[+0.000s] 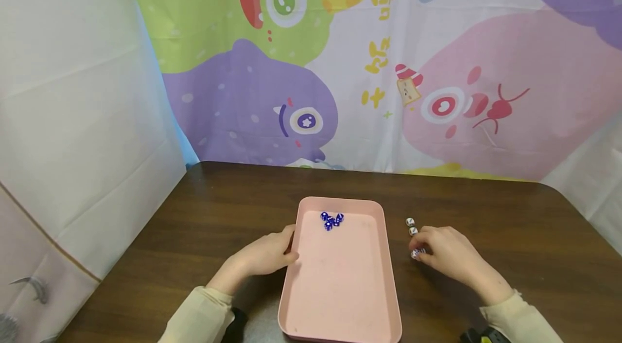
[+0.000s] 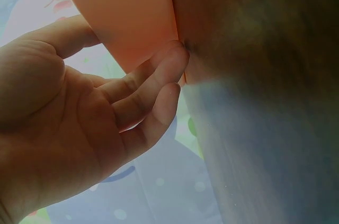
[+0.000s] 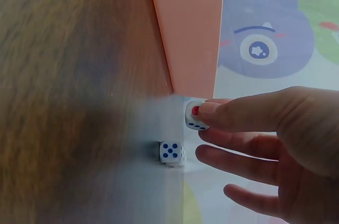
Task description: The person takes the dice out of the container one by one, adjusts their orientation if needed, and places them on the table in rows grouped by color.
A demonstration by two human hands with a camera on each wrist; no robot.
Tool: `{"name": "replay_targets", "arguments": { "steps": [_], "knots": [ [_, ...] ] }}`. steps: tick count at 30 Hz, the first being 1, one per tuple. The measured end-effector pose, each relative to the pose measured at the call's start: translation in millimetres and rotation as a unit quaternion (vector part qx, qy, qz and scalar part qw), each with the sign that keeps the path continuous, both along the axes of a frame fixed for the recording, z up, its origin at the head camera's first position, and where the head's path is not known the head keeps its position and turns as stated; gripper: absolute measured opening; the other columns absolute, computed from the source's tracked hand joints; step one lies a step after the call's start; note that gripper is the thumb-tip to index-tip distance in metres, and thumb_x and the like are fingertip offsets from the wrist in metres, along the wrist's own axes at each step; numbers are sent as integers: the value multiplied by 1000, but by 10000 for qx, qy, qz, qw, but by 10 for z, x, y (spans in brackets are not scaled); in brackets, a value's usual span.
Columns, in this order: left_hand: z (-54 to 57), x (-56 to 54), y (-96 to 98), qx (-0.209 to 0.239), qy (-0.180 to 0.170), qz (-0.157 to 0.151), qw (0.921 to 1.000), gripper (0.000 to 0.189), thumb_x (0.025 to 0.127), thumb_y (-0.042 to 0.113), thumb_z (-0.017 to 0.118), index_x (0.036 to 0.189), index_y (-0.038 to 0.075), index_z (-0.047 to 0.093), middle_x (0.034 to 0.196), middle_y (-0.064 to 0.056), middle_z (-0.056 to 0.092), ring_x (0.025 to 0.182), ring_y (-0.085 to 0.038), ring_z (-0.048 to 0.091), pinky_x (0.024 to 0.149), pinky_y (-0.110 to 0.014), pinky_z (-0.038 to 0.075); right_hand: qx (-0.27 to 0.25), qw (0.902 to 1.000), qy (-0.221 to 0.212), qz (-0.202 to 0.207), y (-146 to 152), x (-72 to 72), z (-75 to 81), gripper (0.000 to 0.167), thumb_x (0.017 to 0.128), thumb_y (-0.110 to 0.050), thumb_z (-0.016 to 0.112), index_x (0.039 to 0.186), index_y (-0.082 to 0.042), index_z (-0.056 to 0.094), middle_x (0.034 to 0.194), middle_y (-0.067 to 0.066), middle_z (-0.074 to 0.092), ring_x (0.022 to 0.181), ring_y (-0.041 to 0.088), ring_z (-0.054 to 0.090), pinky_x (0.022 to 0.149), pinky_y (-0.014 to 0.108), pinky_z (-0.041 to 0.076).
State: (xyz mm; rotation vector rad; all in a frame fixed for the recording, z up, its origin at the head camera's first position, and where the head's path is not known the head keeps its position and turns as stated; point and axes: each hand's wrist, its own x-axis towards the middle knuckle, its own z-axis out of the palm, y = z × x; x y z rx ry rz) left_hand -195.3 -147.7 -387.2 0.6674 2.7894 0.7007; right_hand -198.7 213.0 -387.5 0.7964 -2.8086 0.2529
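While the bare near end of the pink tray [image 1: 340,289] sits closest to me, the left hand [image 1: 267,252] grips its left side further up: thumb over the rim, fingers bent against the outer wall, so only partway open. Right hand [image 1: 449,254] is off the tray's right side, low over the table [image 1: 243,197]. It pinches a white die [image 3: 194,118] between thumb and fingertips; outer fingers loosely bent, clear of it. Just beyond that hand, two loose white dice [image 1: 410,222] sit close together on the table, outside the tray. Inside the tray, near its far end and left of centre, blue dice [image 1: 330,220] lie bunched. Behind everything: patterned curtain [image 1: 350,132].

Progress, my read: blue looks done, every one I can see is in the tray. White looks part-way: one in hand, two loose, none in the tray.

Count: one tray, five blue, at least three white. Can't rule out another white one by the right fingertips; head view is blocked there.
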Motion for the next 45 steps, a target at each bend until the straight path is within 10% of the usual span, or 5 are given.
{"name": "replay_targets", "arguments": {
  "steps": [45],
  "knots": [
    [-17, -12, 6, 83, -81, 16, 9999, 55, 85, 16, 54, 131, -8, 33, 99, -15, 61, 74, -15, 53, 70, -35, 44, 270, 9988, -324, -251, 100, 38, -25, 17, 68, -20, 76, 75, -28, 62, 74, -17, 55, 64, 3, 51, 59, 30, 41]
  ]
}}
